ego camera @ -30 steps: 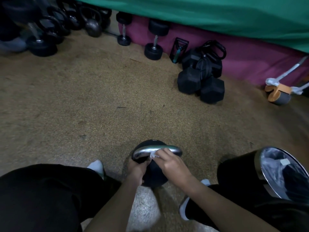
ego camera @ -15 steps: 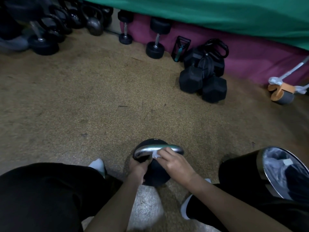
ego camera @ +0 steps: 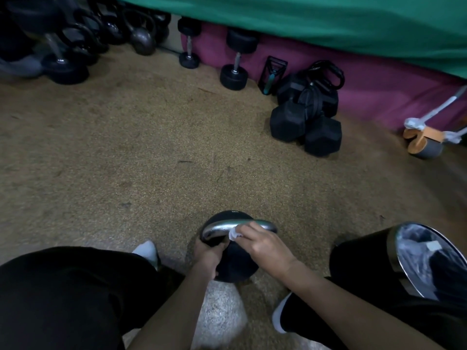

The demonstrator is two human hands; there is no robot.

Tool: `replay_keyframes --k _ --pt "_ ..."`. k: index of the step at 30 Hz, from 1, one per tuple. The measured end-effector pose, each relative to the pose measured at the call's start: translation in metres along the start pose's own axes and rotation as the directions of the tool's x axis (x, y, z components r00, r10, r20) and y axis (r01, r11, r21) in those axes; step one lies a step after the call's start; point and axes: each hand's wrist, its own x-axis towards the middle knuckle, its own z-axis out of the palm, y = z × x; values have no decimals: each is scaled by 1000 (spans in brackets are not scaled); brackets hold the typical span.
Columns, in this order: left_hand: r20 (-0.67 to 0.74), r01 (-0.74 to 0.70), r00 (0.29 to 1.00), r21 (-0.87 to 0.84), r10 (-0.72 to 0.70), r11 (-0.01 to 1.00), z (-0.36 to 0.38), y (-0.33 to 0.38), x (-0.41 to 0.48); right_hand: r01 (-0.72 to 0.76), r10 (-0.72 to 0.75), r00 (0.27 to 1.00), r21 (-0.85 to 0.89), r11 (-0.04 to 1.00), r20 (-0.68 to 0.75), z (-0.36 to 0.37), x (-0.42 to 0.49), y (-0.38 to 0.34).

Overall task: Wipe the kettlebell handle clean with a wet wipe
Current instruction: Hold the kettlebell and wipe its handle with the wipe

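Mid-wipe, I'd say: right hand (ego camera: 262, 245) pinches the wet wipe (ego camera: 233, 234) against the handle (ego camera: 218, 227), left hand (ego camera: 208, 253) grips the kettlebell (ego camera: 237, 263), and the handle's ends probably remain.

The round black kettlebell (ego camera: 235, 263) stands upright on the speckled floor (ego camera: 151, 173), its polished silver handle (ego camera: 217, 228) arching across the top, and a small crumpled white wet wipe (ego camera: 233, 234) lies against the handle's near side around mid-span, pinched there by the right hand (ego camera: 265, 246)
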Motion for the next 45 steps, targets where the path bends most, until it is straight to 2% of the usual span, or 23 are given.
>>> replay_keyframes --k 3,7,13,18,23,27,36,41,45 --pt "-1 -10 1000 10 10 1000 1 0 -2 -10 10 1000 36 999 21 -3 15 0" --pt "5 -30 1000 7 30 1000 0 0 -5 -82 86 996 127 989 -28 -7 25 6" --pt "28 -20 999 -8 20 1000 0 0 -4 -96 83 994 195 976 75 -8 36 8" --pt "17 -22 1000 -8 22 1000 -1 0 -4 -232 214 971 217 948 102 -9 48 18" --pt "32 -14 999 -25 15 1000 -1 -1 1 -203 167 972 230 952 166 -13 49 11" --pt "22 -12 1000 -28 12 1000 0 -4 2 -293 235 946 278 915 223 -19 64 11" --pt "38 -9 999 -49 10 999 1 -7 11 -369 291 909 251 895 297 -25 65 7" --pt "21 -38 999 -33 39 999 1 -11 15 -501 410 831 186 845 375 -24 71 16" --pt "19 -52 998 -27 53 998 1 -12 17 -504 415 820 155 850 395 -23 72 13"
